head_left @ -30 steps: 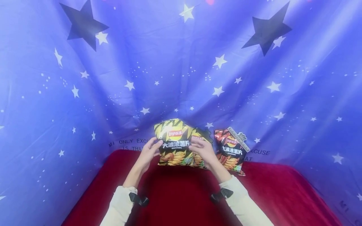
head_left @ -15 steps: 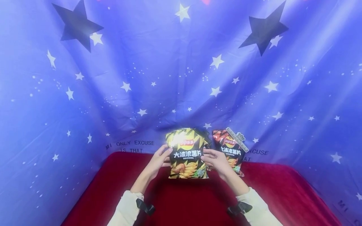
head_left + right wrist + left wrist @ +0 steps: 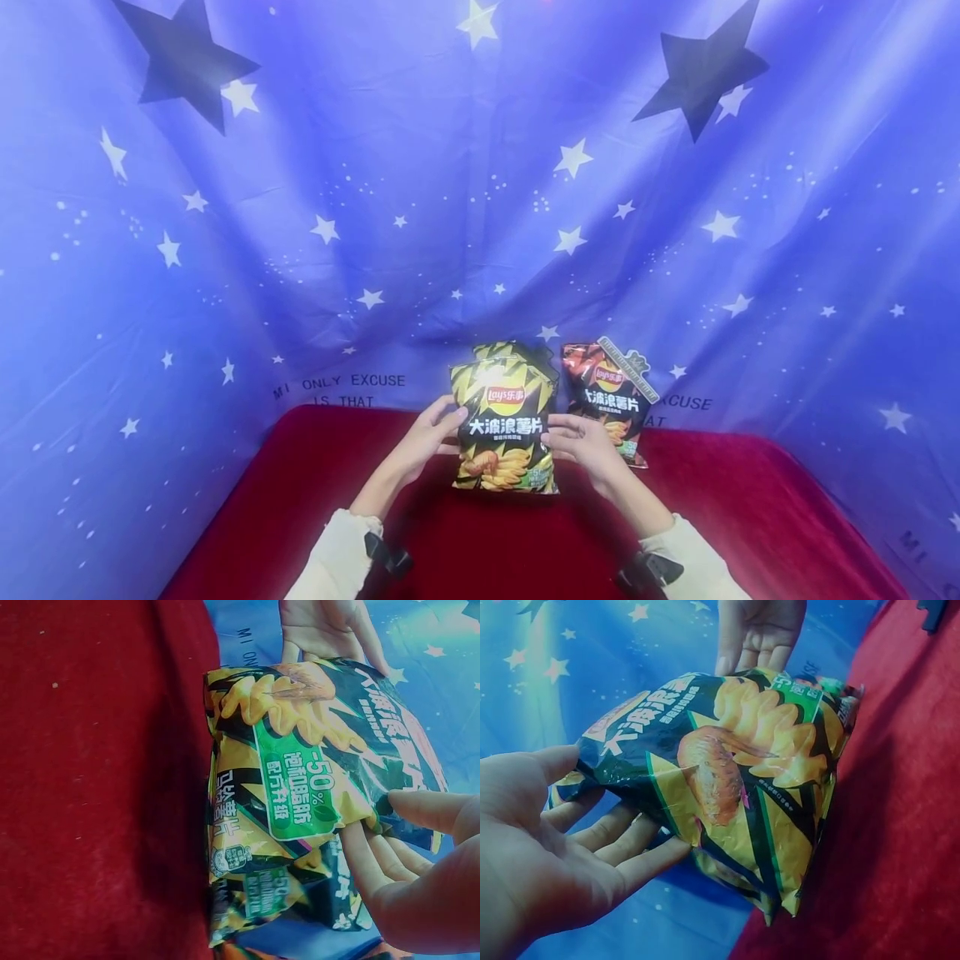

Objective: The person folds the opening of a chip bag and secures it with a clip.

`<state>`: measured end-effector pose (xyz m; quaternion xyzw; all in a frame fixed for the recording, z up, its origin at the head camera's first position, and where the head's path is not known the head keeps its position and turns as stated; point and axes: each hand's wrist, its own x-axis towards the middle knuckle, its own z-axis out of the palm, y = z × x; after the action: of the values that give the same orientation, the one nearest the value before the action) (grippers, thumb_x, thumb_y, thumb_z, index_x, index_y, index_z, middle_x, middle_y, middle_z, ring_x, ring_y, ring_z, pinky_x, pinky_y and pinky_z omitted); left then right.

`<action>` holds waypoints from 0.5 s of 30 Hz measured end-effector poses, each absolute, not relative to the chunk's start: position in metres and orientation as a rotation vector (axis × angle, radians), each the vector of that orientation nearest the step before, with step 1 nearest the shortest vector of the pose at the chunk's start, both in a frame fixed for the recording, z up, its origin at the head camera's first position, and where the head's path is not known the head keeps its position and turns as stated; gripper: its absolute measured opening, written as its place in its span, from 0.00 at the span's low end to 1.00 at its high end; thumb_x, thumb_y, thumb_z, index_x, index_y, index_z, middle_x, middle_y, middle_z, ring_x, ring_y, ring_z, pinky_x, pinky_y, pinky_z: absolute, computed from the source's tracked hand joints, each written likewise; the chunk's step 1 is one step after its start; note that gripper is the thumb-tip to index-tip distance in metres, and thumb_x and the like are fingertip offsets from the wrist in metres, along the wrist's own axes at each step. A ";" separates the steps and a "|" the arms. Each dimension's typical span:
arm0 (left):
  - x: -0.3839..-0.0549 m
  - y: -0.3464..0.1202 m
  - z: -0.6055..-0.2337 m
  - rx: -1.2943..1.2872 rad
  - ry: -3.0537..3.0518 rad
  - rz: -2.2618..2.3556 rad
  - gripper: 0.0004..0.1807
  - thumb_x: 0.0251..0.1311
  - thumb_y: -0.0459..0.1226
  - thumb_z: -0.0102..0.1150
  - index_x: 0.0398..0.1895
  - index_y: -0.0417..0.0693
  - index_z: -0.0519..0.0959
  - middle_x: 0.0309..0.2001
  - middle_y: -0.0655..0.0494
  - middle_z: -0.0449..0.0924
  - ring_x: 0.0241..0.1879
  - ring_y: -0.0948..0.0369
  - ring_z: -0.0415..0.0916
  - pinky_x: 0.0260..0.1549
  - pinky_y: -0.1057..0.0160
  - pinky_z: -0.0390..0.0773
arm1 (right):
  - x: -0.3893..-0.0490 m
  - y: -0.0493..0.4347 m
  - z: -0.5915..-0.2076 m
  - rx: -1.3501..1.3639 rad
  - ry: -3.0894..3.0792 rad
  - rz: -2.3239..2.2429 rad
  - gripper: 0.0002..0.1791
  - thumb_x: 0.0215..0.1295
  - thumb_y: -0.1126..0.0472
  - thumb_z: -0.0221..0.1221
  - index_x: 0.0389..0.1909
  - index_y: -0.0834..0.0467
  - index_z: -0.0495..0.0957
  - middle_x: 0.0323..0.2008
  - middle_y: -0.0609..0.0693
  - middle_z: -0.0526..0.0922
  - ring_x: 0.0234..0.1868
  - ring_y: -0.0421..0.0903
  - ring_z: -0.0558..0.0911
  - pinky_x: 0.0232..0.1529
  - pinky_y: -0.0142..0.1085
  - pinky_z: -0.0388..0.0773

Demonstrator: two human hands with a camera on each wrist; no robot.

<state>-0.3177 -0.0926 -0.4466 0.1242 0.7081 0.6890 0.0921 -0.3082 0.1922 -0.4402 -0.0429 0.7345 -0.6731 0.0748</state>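
Both hands hold a yellow-and-black bag of potato chips (image 3: 504, 427), front face toward me, at the middle of the table. My left hand (image 3: 422, 440) grips its left side, thumb on the front and fingers behind. On the opposite side my right hand (image 3: 594, 448) pinches the edge in the same way. Directly behind stands a second yellow-and-black chip bag (image 3: 266, 900), mostly hidden, its yellow top (image 3: 498, 348) showing above the front one. In the left wrist view the held bag (image 3: 712, 772) shows a chicken wing picture.
A red-and-black chip bag (image 3: 581, 360) stands to the right, behind my right hand, with a pale ruler-like strip (image 3: 628, 369) slanting across its top corner. Red cloth (image 3: 480, 550) covers the table. A blue star-printed curtain (image 3: 420, 167) hangs close behind the bags.
Held by both hands, the front bag has moved right and toward me. It now stands in front of the second yellow bag, which it largely covers. The red bag has stayed put.
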 end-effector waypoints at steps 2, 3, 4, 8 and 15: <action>-0.317 -0.094 -0.451 0.376 2.089 2.042 0.25 0.76 0.46 0.53 0.66 0.40 0.66 0.54 0.40 0.81 0.47 0.53 0.85 0.48 0.48 0.87 | -0.306 0.192 -0.444 -0.125 2.195 -2.010 0.29 0.66 0.69 0.63 0.65 0.76 0.68 0.49 0.60 0.86 0.41 0.40 0.87 0.47 0.35 0.87; -0.317 -0.094 -0.453 0.377 2.080 2.042 0.25 0.76 0.46 0.53 0.66 0.40 0.66 0.53 0.41 0.82 0.45 0.55 0.85 0.48 0.48 0.87 | -0.304 0.191 -0.445 -0.127 2.191 -2.006 0.30 0.66 0.69 0.63 0.65 0.77 0.67 0.49 0.60 0.86 0.41 0.40 0.87 0.47 0.36 0.87; -0.317 -0.095 -0.455 0.381 2.072 2.041 0.25 0.76 0.45 0.52 0.66 0.40 0.66 0.53 0.42 0.82 0.44 0.56 0.85 0.47 0.49 0.87 | -0.303 0.191 -0.447 -0.129 2.189 -2.001 0.30 0.66 0.69 0.63 0.65 0.77 0.67 0.50 0.60 0.86 0.41 0.40 0.86 0.47 0.36 0.87; -0.320 -0.096 -0.462 0.391 2.044 2.034 0.25 0.77 0.45 0.51 0.67 0.39 0.66 0.54 0.40 0.82 0.44 0.56 0.86 0.48 0.48 0.87 | -0.302 0.190 -0.451 -0.121 2.190 -1.991 0.29 0.67 0.68 0.63 0.65 0.77 0.67 0.51 0.62 0.85 0.41 0.40 0.86 0.47 0.37 0.88; -0.324 -0.093 -0.469 0.370 2.044 2.025 0.23 0.76 0.41 0.51 0.65 0.36 0.68 0.55 0.37 0.80 0.49 0.56 0.84 0.56 0.46 0.83 | -0.307 0.192 -0.460 -0.094 2.184 -1.983 0.31 0.65 0.69 0.64 0.65 0.78 0.66 0.49 0.61 0.86 0.40 0.40 0.86 0.46 0.38 0.88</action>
<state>-0.3242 -0.0935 -0.4685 0.1267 0.6995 0.6930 0.1200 -0.3075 0.1924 -0.4597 -0.0316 0.7366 -0.6689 0.0949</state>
